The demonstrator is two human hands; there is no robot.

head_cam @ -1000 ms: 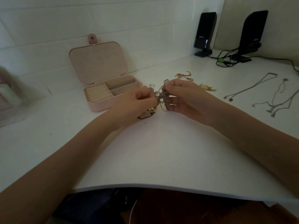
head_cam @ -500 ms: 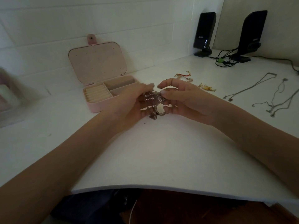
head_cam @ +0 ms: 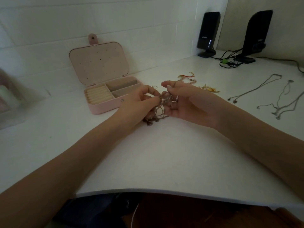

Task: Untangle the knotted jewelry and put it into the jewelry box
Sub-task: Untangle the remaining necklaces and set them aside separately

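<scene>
A tangle of beaded bracelets and thin chains (head_cam: 160,108) hangs between both hands above the white table, its lower loops trailing onto the surface. My left hand (head_cam: 137,104) pinches the tangle's left side with thumb and fingers. My right hand (head_cam: 187,102), palm turned up, grips the right side with curled fingers; a ring shows on one finger. The pink jewelry box (head_cam: 105,105) stands open to the left, lid up against the wall, with ring rolls and two bare compartments.
More bracelets (head_cam: 187,77) and a yellow-gold piece (head_cam: 209,88) lie behind my right hand. Several silver necklaces (head_cam: 279,99) are spread at the right. Two black speakers (head_cam: 209,33) with cables stand at the back right. A blurred pink object sits at the far left.
The tangle has been pulled looser, with loops now hanging down to the table. My right hand has turned more palm-up and both hands shifted slightly apart.
</scene>
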